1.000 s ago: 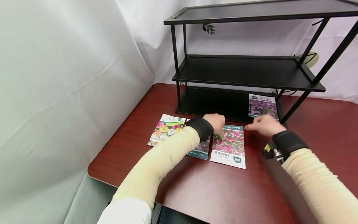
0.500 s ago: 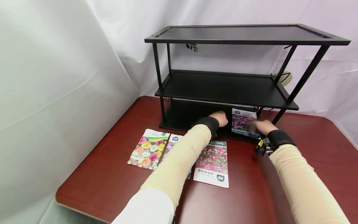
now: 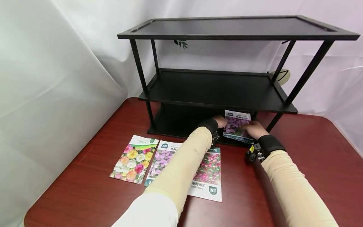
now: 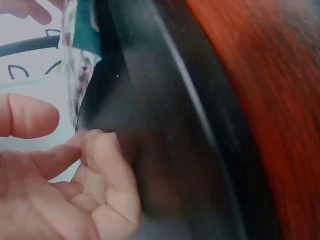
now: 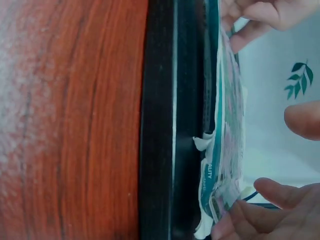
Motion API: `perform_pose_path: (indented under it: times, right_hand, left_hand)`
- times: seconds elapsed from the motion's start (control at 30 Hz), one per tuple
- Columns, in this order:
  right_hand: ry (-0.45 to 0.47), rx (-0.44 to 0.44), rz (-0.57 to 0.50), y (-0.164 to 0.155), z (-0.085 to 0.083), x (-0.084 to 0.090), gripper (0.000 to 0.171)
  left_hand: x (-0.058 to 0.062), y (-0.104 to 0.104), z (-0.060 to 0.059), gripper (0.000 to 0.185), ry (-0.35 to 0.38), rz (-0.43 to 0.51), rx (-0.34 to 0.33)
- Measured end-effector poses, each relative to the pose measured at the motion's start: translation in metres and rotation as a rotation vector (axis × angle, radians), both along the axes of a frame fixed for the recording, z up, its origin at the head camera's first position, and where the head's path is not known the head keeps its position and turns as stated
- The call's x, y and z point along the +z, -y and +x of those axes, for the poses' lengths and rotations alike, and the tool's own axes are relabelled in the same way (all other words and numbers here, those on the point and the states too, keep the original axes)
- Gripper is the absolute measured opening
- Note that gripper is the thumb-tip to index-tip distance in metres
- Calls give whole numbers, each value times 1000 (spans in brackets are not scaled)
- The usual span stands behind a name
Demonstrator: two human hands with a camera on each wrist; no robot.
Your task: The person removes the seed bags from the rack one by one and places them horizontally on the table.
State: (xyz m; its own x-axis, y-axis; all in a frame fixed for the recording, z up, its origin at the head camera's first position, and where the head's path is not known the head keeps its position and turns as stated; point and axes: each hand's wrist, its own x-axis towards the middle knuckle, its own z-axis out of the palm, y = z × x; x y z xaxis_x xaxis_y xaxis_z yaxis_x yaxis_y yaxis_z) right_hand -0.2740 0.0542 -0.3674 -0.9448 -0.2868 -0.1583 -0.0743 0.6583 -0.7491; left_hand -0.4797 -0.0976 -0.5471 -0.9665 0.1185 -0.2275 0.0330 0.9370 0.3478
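A purple-flower seed packet lies on the lowest tier of a black rack, near its right end. My left hand is at the packet's left edge; in the left wrist view its bent fingers touch the edge, thumb apart. At the packet's right side is my right hand. In the right wrist view the right fingers touch the packet's end, with the thumb away from it. Seen edge-on there, the packet shows several crinkled layers; whether they are separate packets I cannot tell.
On the red-brown table lie a rose seed packet, a lilac-flower packet and a pink-flower packet. My left forearm partly covers the last two. The rack's middle tier overhangs both hands. White cloth hangs behind and left.
My hands have reached forward to the lowest tier and closed in on the purple-flower packet's two sides. The packet sits slightly farther left on the tier. The head view has shifted.
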Motion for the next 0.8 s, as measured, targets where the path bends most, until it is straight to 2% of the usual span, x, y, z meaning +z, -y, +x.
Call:
perform_pose_path:
  times: [0.03, 0.07, 0.1, 0.23, 0.3, 0.37, 0.4, 0.5, 0.57, 0.67, 0.77, 0.8]
  right_hand:
    - [-6, -3, -10, -1, 1, 2, 38]
    - [-6, -9, -25, -1, 1, 3, 41]
    - [2, -14, -36, -2, 2, 5, 46]
    - [60, -19, -63, -6, 2, 7, 59]
    - [55, -17, -42, -8, 2, 5, 61]
    - [34, -2, -7, -8, 1, 5, 55]
    - [27, 8, 9, -9, 0, 5, 52]
    - [20, 38, 47, -11, -1, 4, 47]
    - [33, 55, 52, -12, -2, 3, 49]
    - [39, 54, 64, -14, -3, 2, 55]
    - [22, 57, 66, -15, -5, 0, 57]
    - [16, 57, 65, -16, -5, -1, 56]
  left_hand:
    - [-9, -1, -13, 37, 7, 9, 14]
    - [-20, 0, -28, 35, -12, 11, -15]
    - [-31, -1, -42, 35, -4, 6, -15]
    - [-77, -7, -96, 40, 63, -31, -32]
    - [-91, -10, -110, 40, 88, -46, -39]
    - [-90, -7, -111, 42, 104, -55, -48]
    - [-85, -6, -107, 42, 121, -47, -42]
    - [-53, 1, -74, 41, 156, -7, -39]
    - [-25, 6, -44, 37, 153, 29, -31]
    - [23, 12, 6, 20, 186, 111, 39]
    - [73, 19, 58, 8, 222, 197, 76]
    - [94, 21, 79, 9, 232, 216, 81]
